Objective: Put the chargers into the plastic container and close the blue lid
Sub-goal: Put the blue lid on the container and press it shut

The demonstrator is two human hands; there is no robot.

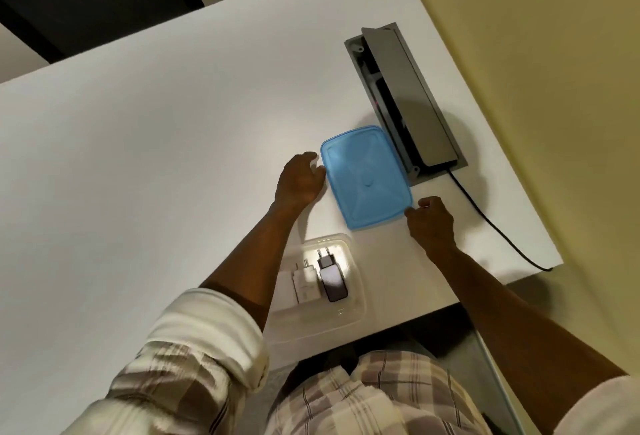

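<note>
The blue lid (pixel 366 176) lies flat on the white table, beyond the container. My left hand (pixel 300 181) touches the lid's left edge with curled fingers. My right hand (pixel 431 220) pinches the lid's near right corner. The clear plastic container (pixel 349 320) stands uncovered near the table's front edge, between my forearms. Inside it lie a white charger (pixel 305 284) and a dark charger (pixel 330 277), side by side with their plugs pointing away from me.
A grey cable box (pixel 408 102) with a raised flap is set into the table just right of the lid. A black cable (pixel 491 226) runs from it to the table's right edge. A yellowish wall lies to the right.
</note>
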